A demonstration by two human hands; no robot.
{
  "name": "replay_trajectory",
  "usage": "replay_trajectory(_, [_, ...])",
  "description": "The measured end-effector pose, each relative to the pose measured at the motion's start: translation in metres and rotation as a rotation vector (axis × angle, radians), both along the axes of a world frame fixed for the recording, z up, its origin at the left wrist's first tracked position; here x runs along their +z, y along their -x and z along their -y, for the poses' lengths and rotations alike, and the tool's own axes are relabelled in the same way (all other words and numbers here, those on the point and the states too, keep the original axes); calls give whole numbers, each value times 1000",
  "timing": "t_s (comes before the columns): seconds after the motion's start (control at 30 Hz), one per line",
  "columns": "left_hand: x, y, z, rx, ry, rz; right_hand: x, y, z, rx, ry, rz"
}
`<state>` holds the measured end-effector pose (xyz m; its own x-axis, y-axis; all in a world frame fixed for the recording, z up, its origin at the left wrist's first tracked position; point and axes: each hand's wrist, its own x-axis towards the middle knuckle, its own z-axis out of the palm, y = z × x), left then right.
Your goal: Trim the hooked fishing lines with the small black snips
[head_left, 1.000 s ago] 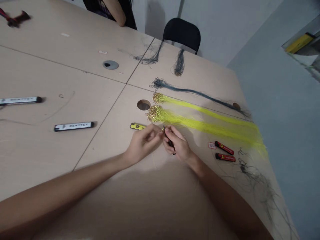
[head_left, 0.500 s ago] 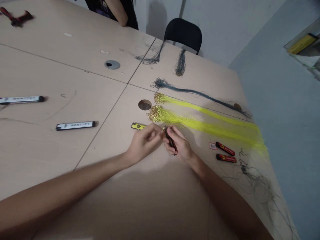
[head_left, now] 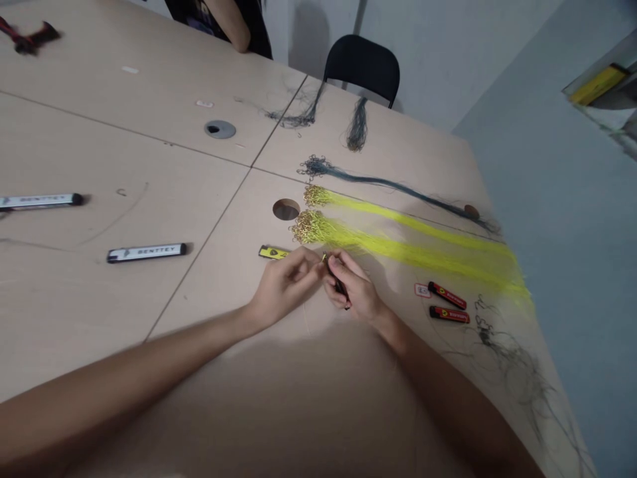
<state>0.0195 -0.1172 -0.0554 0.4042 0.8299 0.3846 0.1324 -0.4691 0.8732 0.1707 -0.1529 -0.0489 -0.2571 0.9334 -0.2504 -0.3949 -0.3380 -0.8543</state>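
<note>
My left hand (head_left: 286, 282) and my right hand (head_left: 354, 287) meet fingertip to fingertip over the light wooden table (head_left: 124, 318). Pinched between them is a small gold hook (head_left: 324, 258). My right hand also grips a thin dark tool (head_left: 339, 286), whose tip pokes out below the fingers. Just beyond the hands lie two bundles of gold hooks with long yellow line, the nearer bundle (head_left: 398, 249) and the farther bundle (head_left: 388, 212). A yellow lighter (head_left: 273, 252) lies beside my left hand.
A dark hook-and-line bundle (head_left: 388, 182) lies further back. Two red lighters (head_left: 448, 304) and loose dark line (head_left: 512, 372) sit at the right. Two silver-black lighters (head_left: 146, 251) (head_left: 42, 200) lie at the left. Another person's arm (head_left: 231, 23) and a black chair (head_left: 362, 66) are at the far edge.
The hands stay together in nearly the same spot; only small finger movements around the hook and tool show.
</note>
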Motion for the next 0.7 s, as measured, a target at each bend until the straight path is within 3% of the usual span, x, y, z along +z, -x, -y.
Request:
replay_trajectory(0.4, [3,1,0,-3,28,-9,-2,2,0,-60,1,18])
replay_trajectory(0.7, [4,2,0,-20,85,-2,-7,5,0,-400,-154,35])
